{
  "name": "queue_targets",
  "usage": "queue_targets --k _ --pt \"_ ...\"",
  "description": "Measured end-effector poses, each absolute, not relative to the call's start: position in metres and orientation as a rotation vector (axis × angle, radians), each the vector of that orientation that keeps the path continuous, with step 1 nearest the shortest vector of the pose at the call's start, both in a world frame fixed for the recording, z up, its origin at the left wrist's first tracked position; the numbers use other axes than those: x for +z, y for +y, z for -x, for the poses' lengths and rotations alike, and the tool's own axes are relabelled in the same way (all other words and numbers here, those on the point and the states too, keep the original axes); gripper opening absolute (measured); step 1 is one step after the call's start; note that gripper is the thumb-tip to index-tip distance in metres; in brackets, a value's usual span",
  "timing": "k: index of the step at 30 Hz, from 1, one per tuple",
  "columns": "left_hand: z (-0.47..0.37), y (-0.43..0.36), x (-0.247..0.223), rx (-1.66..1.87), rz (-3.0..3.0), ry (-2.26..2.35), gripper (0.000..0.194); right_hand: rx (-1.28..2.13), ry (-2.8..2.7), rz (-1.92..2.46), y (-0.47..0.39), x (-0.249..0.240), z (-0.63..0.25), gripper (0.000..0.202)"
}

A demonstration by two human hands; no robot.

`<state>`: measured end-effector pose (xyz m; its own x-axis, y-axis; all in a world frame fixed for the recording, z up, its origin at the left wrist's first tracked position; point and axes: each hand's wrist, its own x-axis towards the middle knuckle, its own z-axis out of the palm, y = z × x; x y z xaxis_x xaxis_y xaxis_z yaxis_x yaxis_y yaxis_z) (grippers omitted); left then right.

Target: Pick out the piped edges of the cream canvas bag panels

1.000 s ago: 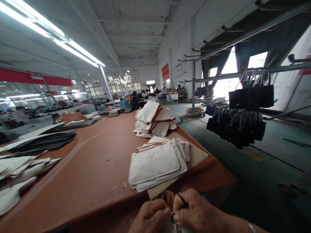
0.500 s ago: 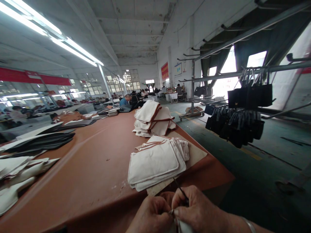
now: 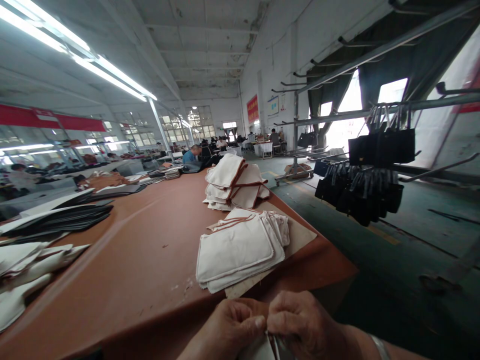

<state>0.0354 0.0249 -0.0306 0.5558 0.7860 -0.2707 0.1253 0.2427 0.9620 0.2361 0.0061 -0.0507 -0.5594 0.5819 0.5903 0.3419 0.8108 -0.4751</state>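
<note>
At the bottom of the view, my left hand (image 3: 234, 325) and my right hand (image 3: 305, 320) are close together, thumbs and fingers pinched. Between them is a white fabric piece (image 3: 258, 348) with a narrow dark-edged slit or seam; most of it is cut off by the frame's lower edge. Just beyond my hands lies a stack of white padded fabric pieces (image 3: 236, 250) with brown edging, resting on a beige sheet (image 3: 303, 235). Whatever else the right fingers may hold is hidden behind the knuckles.
A brown-covered table (image 3: 150, 255) carries another white fabric stack (image 3: 225, 172), black sheets (image 3: 63, 217) and loose white pieces (image 3: 22, 290) at left. On the right, black bags (image 3: 382, 145) hang from a metal rack (image 3: 360, 115). A person in blue (image 3: 191, 154) sits beyond the table.
The thin dark tool that stuck up from my right hand has gone from sight. My right hand has turned, knuckles up, and my left hand has shifted slightly left.
</note>
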Motion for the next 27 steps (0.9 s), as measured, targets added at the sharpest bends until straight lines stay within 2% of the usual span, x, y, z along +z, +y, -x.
queue_targets --k 2,4,7,10,17,19,22,25,27 --pt "-0.031 0.026 -0.027 0.455 -1.331 0.872 0.065 0.305 -2.292 0.687 0.005 -0.052 -0.237 0.035" --pt "-0.027 0.026 -0.02 0.387 -1.45 0.898 0.066 0.363 -2.271 0.664 0.003 -0.05 -0.238 0.039" --pt "-0.024 0.025 -0.01 0.38 -1.622 0.956 0.069 0.856 -1.997 0.702 0.001 -0.039 -0.24 0.04" --pt "-0.022 0.021 0.0 0.419 -1.707 0.975 0.064 1.36 -1.721 0.862 0.007 -0.023 -0.245 0.057" --pt "-0.016 0.02 0.009 0.489 -2.023 0.963 0.057 1.615 -1.922 0.899 0.025 0.003 -0.252 0.041" --pt "-0.013 0.021 0.006 0.524 -2.08 0.965 0.057 1.592 -1.986 0.855 0.025 0.006 -0.248 0.035" --pt "-0.009 0.024 -0.001 0.569 -2.077 0.942 0.059 1.316 -2.064 0.845 0.02 0.006 -0.239 0.026" --pt "-0.007 0.025 -0.004 0.509 -1.865 0.851 0.057 1.052 -2.087 0.878 0.015 0.0 -0.231 0.021" --pt "-0.007 0.023 -0.001 0.432 -1.645 0.814 0.055 1.066 -2.073 0.87 0.014 -0.006 -0.23 0.02"
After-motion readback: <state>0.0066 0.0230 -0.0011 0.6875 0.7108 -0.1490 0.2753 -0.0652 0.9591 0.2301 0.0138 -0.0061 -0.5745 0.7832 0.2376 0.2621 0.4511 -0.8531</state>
